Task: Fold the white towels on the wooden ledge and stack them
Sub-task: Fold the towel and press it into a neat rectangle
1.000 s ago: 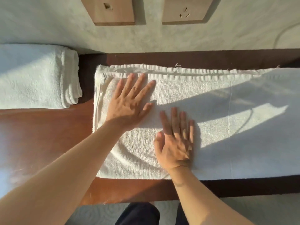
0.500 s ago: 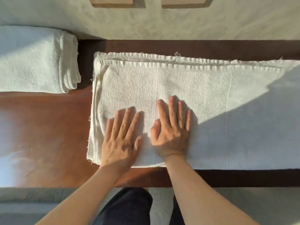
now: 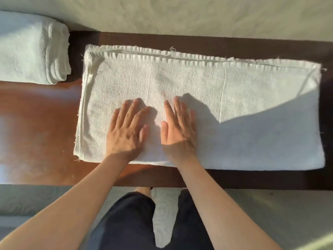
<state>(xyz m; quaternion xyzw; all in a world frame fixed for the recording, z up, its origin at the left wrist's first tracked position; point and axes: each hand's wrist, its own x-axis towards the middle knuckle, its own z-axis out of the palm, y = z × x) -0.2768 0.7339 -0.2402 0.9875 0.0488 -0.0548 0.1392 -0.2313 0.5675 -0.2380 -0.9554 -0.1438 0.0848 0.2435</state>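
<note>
The white towel (image 3: 234, 105) lies spread along the wooden ledge (image 3: 39, 123), folded lengthwise into a long band whose far edge shows two ribbed hems stacked one just behind the other, with a small loose thread curling up near the middle of that edge. Its left end sits on the sunlit part of the ledge, its right end reaches nearly to the right side of the view, and a diagonal shadow covers its lower right portion. Both hands rest palm down on the near half of the towel, side by side and slightly apart. The left hand (image 3: 126, 130) lies flat with its fingers straight and a little fanned, pointing away and slightly to the right, its wrist crossing the towel's near edge. The right hand (image 3: 178, 130) lies flat as well, fingers straight and close together, pointing away and slightly to the left, thumb tucked alongside. Neither hand pinches or curls round the cloth; both only press on its surface. To the far left, a stack of folded towels (image 3: 30, 47) sits on the ledge, apart from the spread towel, layered edges facing right. Behind the ledge runs a pale wall (image 3: 180, 15). Below the near edge, dark trousers (image 3: 129, 222) and a pale floor show
</note>
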